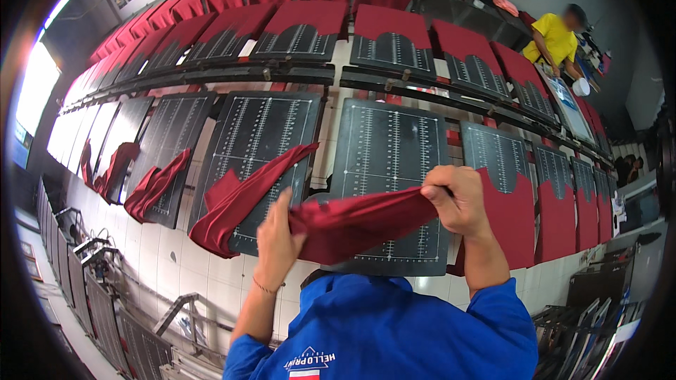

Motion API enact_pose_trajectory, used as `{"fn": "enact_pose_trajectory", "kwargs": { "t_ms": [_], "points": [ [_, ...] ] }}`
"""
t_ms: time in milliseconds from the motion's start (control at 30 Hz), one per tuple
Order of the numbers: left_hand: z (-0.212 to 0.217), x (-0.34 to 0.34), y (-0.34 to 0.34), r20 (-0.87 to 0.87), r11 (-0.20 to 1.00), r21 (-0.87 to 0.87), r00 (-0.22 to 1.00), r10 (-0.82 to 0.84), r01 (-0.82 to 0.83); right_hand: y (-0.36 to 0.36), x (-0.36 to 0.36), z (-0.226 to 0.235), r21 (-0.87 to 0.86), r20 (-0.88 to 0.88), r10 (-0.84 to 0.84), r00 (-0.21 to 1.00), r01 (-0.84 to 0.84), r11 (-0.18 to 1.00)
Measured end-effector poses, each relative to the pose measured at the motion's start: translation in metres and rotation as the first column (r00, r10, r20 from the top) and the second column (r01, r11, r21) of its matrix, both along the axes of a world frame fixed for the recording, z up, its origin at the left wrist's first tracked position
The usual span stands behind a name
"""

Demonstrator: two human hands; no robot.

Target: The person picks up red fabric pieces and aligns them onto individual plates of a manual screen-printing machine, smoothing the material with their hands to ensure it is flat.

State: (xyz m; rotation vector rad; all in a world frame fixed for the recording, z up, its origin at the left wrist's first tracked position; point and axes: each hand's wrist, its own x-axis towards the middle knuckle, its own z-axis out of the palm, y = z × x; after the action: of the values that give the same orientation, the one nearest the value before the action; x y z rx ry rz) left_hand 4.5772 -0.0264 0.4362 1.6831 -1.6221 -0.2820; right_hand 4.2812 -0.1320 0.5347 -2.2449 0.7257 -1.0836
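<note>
A folded dark red fabric panel (359,222) is stretched between my hands, low over a black printing board (391,141) with white ruler markings. My right hand (456,200) is closed on its right end, thumb pressed against the fingers. My left hand (277,239), somewhat blurred, has the cloth's left end between thumb and fingers. Left of it, another crumpled red panel (243,200) lies slantwise across a neighbouring board (260,123). To my right, a red panel (503,218) lies flat on its board, its curved cut-out showing the markings.
More boards with bunched red cloth (158,183) stand to the left. Beyond a dark rail (282,72), rows of boards carry red panels (391,24). A person in a yellow shirt (553,39) works at the far right by a framed screen (567,105). Metal racks (186,313) stand behind at lower left.
</note>
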Motion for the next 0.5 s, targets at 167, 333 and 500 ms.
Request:
{"fn": "enact_pose_trajectory", "kwargs": {
  "t_ms": [167, 333, 500],
  "points": [
    [0.043, 0.012, -0.122, 0.492, 0.906, -0.422, 0.845, 0.209, 0.022, -0.029, -0.051, 0.039, -0.117, 0.417, -0.429, 0.801, 0.516, 0.849],
    [0.039, 0.04, -0.229, 0.191, 0.938, -0.326, 0.963, 0.191, -0.122, -0.144, -0.137, 0.026, -0.088, 0.286, -0.672, 0.683, 0.717, 0.691],
    [0.146, 0.014, -0.201, 0.069, 0.82, -0.567, 0.988, 0.138, -0.075, -0.14, -0.215, 0.042, 0.194, 0.444, -0.729, 0.521, 0.739, 0.645]
  ]
}}
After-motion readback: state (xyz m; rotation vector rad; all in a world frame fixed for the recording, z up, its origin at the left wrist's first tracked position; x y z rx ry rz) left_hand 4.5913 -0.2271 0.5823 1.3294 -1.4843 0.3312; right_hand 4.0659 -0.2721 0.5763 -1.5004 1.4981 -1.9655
